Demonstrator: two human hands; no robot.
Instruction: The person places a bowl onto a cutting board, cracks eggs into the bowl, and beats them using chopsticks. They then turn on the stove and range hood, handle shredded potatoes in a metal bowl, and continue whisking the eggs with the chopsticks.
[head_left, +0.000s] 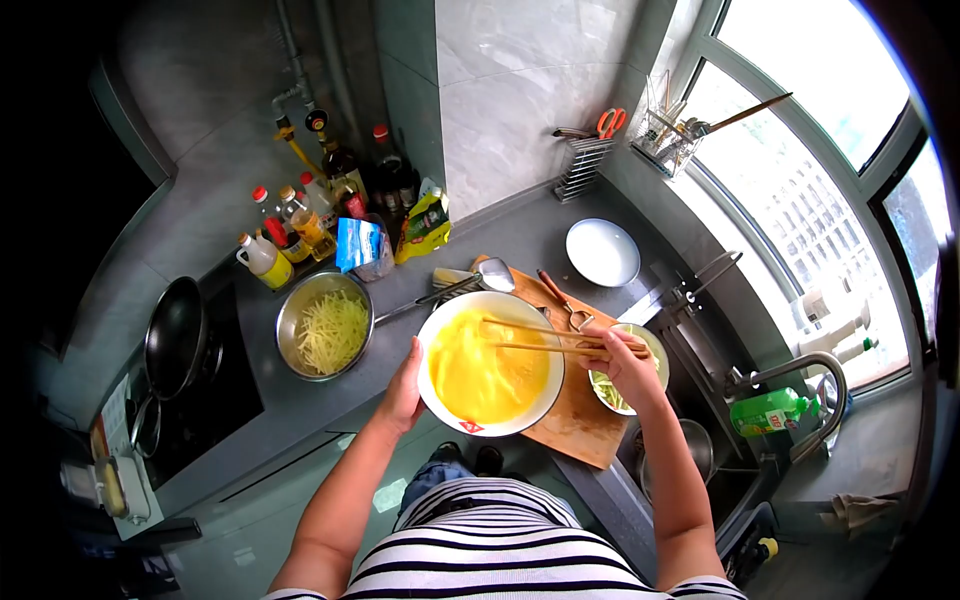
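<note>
My left hand [403,392] grips the left rim of a white bowl [490,430], held up in front of my body. Yellow beaten egg [478,375] fills much of the bowl, its surface streaked. In my right hand [630,368] is a pair of wooden chopsticks [560,340], closed in my fingers, with the tips over the egg. Beneath the bowl, partly hidden, lies a wooden cutting board [585,435]. A second bowl [661,362] with pale green pieces sits under my right hand, partly covered by it.
A metal bowl [283,330] of pale green shreds stands to the left, near a spatula [495,274] and a peeler [580,318]. A white plate [603,252] rests at the back. Several bottles [308,228] line the wall; the sink [735,440] is on the right, the wok [175,340] far left.
</note>
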